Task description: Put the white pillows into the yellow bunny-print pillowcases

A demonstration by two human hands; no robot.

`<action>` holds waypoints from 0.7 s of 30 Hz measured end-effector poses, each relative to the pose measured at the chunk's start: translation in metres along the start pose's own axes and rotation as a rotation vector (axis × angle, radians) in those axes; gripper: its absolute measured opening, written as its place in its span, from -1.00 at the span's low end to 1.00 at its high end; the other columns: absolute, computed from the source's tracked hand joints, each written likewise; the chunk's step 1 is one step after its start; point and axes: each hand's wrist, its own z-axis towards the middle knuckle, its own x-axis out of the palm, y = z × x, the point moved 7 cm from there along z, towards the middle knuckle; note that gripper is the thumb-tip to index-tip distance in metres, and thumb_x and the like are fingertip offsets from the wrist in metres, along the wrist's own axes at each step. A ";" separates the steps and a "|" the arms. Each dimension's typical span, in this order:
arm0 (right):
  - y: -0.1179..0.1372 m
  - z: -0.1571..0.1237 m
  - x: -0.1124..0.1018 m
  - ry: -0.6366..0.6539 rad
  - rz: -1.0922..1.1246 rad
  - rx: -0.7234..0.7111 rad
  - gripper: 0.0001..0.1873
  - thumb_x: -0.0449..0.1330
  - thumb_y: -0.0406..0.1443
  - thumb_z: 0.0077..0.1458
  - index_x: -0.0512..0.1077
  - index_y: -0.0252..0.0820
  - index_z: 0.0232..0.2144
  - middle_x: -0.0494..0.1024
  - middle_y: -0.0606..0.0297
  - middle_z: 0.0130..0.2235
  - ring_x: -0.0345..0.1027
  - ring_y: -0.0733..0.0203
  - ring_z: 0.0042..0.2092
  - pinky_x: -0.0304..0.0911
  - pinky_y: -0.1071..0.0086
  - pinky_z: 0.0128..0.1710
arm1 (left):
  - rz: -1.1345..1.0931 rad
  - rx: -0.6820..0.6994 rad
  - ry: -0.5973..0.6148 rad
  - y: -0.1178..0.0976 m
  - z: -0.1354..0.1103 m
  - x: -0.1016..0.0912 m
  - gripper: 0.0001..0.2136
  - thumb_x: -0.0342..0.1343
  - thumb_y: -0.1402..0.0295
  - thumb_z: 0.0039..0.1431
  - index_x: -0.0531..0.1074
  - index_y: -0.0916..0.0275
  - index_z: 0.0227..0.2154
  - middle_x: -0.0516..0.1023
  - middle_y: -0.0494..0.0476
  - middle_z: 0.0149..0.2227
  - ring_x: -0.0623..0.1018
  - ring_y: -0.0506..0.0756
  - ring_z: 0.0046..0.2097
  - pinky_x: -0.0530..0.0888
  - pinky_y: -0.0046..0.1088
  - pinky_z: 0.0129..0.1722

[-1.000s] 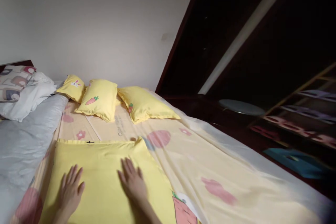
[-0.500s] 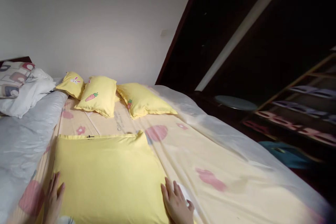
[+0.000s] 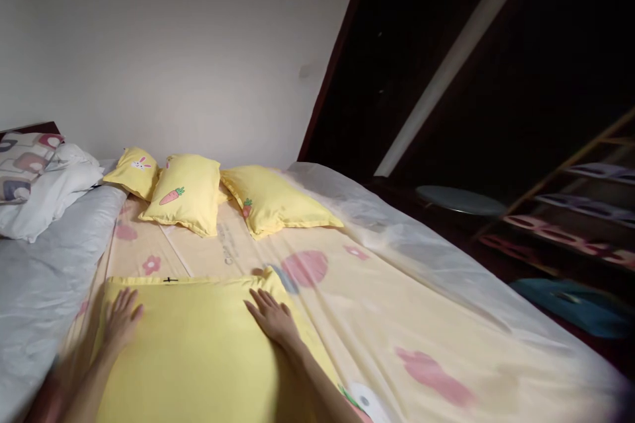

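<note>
- Left hand (image 3: 119,318) and right hand (image 3: 272,317) lie flat on the yellow folded sheet (image 3: 198,350), fingers spread.
- It looks soft, light, floppy; best held by its corners.

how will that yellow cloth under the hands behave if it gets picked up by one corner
Probably floppy: the yellow cloth lies flat and thin on the bed sheet, so it would droop. Likely light, since the left hand and right hand, both flat and open, press it smooth. It may slide easily over the sheet.
</note>
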 end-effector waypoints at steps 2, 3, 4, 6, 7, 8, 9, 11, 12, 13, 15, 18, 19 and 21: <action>-0.048 0.004 0.013 0.004 -0.010 0.133 -0.32 -0.16 -0.01 0.24 0.15 -0.20 0.30 0.16 0.04 0.34 -0.04 -0.10 0.37 -0.06 -0.17 0.25 | -0.004 -0.156 -0.053 0.048 0.004 0.014 -0.44 -0.21 0.11 0.30 0.10 0.20 0.31 0.04 0.20 0.41 0.03 0.24 0.41 0.08 0.02 0.34; -0.062 0.003 0.021 -0.006 -0.015 0.179 -0.30 -0.18 0.00 0.24 0.08 -0.17 0.33 0.09 0.09 0.37 -0.11 -0.05 0.39 -0.09 -0.13 0.28 | -0.007 -0.176 -0.095 0.061 0.005 0.022 -0.43 -0.24 0.13 0.32 0.08 0.23 0.32 0.02 0.22 0.41 0.01 0.24 0.42 0.10 -0.02 0.35; -0.071 0.001 0.029 -0.024 -0.023 0.212 -0.29 -0.20 0.01 0.25 0.01 -0.14 0.35 0.02 0.14 0.39 -0.19 -0.01 0.41 -0.14 -0.09 0.31 | -0.011 -0.171 -0.143 0.067 0.004 0.030 -0.43 -0.27 0.13 0.32 0.06 0.26 0.33 0.01 0.24 0.41 -0.01 0.23 0.42 0.10 -0.06 0.35; -0.076 -0.003 0.044 -0.070 -0.041 0.238 -0.26 -0.23 0.03 0.25 -0.08 -0.12 0.37 -0.06 0.22 0.42 -0.31 0.05 0.43 -0.24 -0.04 0.34 | -0.001 -0.127 -0.238 0.065 -0.001 0.043 -0.42 -0.31 0.13 0.33 0.06 0.30 0.32 0.01 0.26 0.41 -0.04 0.23 0.43 0.05 -0.09 0.37; -0.075 -0.004 0.048 -0.087 -0.048 0.237 -0.26 -0.24 0.03 0.25 -0.09 -0.12 0.38 -0.07 0.25 0.42 -0.34 0.07 0.43 -0.27 -0.02 0.35 | 0.014 -0.113 -0.279 0.062 -0.003 0.047 -0.42 -0.31 0.12 0.33 0.07 0.29 0.32 0.01 0.25 0.41 -0.05 0.23 0.43 0.03 -0.09 0.38; -0.074 -0.004 0.051 -0.094 -0.052 0.235 -0.27 -0.24 0.03 0.25 -0.09 -0.11 0.38 -0.07 0.26 0.42 -0.34 0.08 0.43 -0.27 -0.01 0.35 | 0.034 -0.108 -0.308 0.059 -0.005 0.049 -0.42 -0.31 0.12 0.33 0.08 0.29 0.32 0.02 0.24 0.41 -0.06 0.24 0.43 0.01 -0.09 0.38; -0.073 -0.002 0.051 -0.092 -0.053 0.233 -0.27 -0.24 0.02 0.25 -0.09 -0.11 0.38 -0.06 0.26 0.42 -0.32 0.09 0.43 -0.26 -0.01 0.35 | 0.056 -0.108 -0.321 0.057 -0.005 0.049 -0.43 -0.29 0.13 0.33 0.09 0.29 0.31 0.03 0.23 0.41 -0.06 0.23 0.43 -0.01 -0.10 0.39; -0.071 0.005 0.044 -0.065 -0.047 0.237 -0.27 -0.18 0.01 0.24 -0.04 -0.14 0.37 -0.02 0.22 0.41 -0.26 0.05 0.42 -0.24 -0.04 0.34 | 0.095 -0.122 -0.293 0.055 0.001 0.041 -0.45 -0.24 0.17 0.32 0.12 0.29 0.30 0.06 0.23 0.40 -0.03 0.23 0.42 -0.01 -0.13 0.39; -0.067 0.009 0.036 -0.055 -0.044 0.239 -0.27 -0.14 0.00 0.23 0.02 -0.17 0.35 0.04 0.16 0.39 -0.20 0.00 0.41 -0.22 -0.08 0.33 | 0.099 -0.135 -0.246 0.055 0.006 0.034 -0.46 -0.20 0.18 0.31 0.14 0.27 0.30 0.09 0.22 0.39 0.00 0.23 0.42 0.03 -0.12 0.38; -0.062 0.011 0.025 -0.054 -0.043 0.241 -0.29 -0.09 -0.01 0.21 0.10 -0.21 0.32 0.11 0.09 0.36 -0.12 -0.07 0.39 -0.21 -0.14 0.31 | 0.089 -0.163 -0.186 0.053 0.010 0.026 -0.46 -0.18 0.19 0.30 0.16 0.25 0.29 0.11 0.22 0.38 0.05 0.25 0.40 0.08 -0.08 0.36; -0.040 0.010 0.001 -0.091 -0.047 0.227 -0.37 -0.05 -0.09 0.21 0.26 -0.28 0.23 0.28 -0.04 0.28 0.03 -0.19 0.34 -0.22 -0.27 0.27 | 0.047 -0.251 -0.080 0.043 0.011 0.008 -0.48 -0.18 0.20 0.30 0.19 0.22 0.27 0.17 0.27 0.36 0.18 0.33 0.35 0.24 0.08 0.26; 0.017 -0.020 -0.014 -0.169 -0.048 0.134 -0.47 -0.16 -0.20 0.28 0.31 -0.19 0.19 0.35 0.04 0.25 0.08 -0.10 0.32 -0.20 -0.24 0.28 | -0.019 -0.217 -0.050 -0.007 -0.015 -0.008 -0.50 -0.27 0.26 0.33 0.15 0.16 0.29 0.19 0.22 0.35 0.27 0.26 0.32 0.35 -0.01 0.20; 0.039 -0.038 -0.009 -0.184 -0.041 0.059 -0.47 -0.19 -0.21 0.29 0.27 -0.12 0.23 0.31 0.12 0.27 0.07 -0.02 0.33 -0.17 -0.16 0.30 | -0.039 -0.101 -0.060 -0.033 -0.031 -0.005 -0.50 -0.27 0.26 0.33 0.10 0.07 0.31 0.16 0.07 0.37 0.24 0.14 0.34 0.33 -0.21 0.24; 0.083 -0.083 0.013 -0.178 -0.008 -0.252 -0.47 -0.14 -0.17 0.30 0.18 0.06 0.28 0.25 0.26 0.30 0.07 0.02 0.33 -0.04 -0.05 0.30 | -0.076 0.291 -0.154 -0.085 -0.076 0.006 -0.48 -0.22 0.22 0.31 0.04 0.00 0.33 0.10 -0.03 0.38 0.14 0.11 0.38 0.25 -0.26 0.31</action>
